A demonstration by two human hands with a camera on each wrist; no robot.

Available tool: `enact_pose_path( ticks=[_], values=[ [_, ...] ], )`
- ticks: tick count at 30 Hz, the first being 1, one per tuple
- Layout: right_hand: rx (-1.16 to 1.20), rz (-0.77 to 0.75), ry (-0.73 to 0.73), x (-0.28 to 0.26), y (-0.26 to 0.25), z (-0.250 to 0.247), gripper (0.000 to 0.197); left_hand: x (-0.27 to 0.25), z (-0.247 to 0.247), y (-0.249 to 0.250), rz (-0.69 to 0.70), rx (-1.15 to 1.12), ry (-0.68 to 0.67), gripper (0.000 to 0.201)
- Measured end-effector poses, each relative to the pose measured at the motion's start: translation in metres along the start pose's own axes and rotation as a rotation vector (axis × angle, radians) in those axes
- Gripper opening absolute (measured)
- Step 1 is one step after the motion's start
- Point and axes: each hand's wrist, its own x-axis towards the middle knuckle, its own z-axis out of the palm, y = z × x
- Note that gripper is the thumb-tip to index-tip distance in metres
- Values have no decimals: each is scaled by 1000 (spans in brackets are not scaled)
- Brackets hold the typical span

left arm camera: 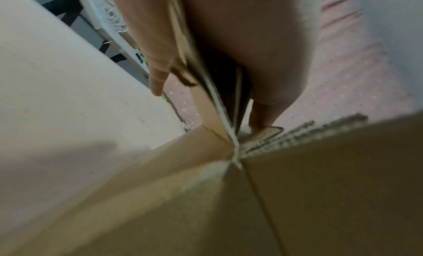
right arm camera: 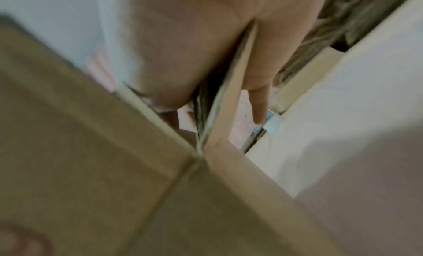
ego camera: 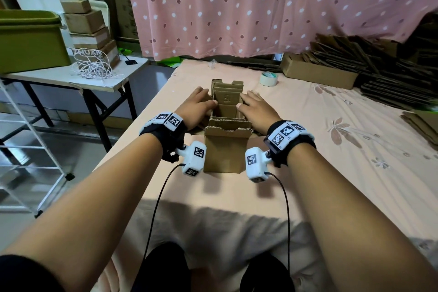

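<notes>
A brown cardboard box stands half-folded on the pink flowered sheet, its top open and its near flap upright. My left hand grips the box's left wall, thumb inside and fingers outside. My right hand grips the right wall the same way. In the left wrist view the left hand pinches the cardboard edge between thumb and fingers. The right wrist view shows the right hand pinching the other wall. Both wrist views are blurred.
A tape roll lies beyond the box. An open carton and stacks of flat cardboard fill the back right. To the left stand a side table with a green bin and white cord, and a white rack.
</notes>
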Motion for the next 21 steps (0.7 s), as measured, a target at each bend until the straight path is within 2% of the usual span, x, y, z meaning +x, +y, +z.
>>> enact_pose_path(
  ticks=[2,4,7,9,13,18,21],
  values=[
    [192,-20,31,-3,5,0,51,-4,2,-7,-67,-199,50,50],
    [564,60,118,-9,10,-1,53,-5,3,-15,-168,-431,120,68],
    [914,223,270,-17,18,0,55,-8,1,-26,-284,-747,214,61],
    [1065,320,350,-21,25,0,56,-14,-2,-30,-359,-770,208,65],
    [1017,389,355,-20,33,-6,55,-21,-16,-29,-434,-702,146,75],
    [974,326,290,-20,24,-10,59,-14,-25,-17,-388,-821,199,74],
    [1035,263,143,-19,2,5,61,-13,-8,-1,-356,-855,98,72]
  ],
)
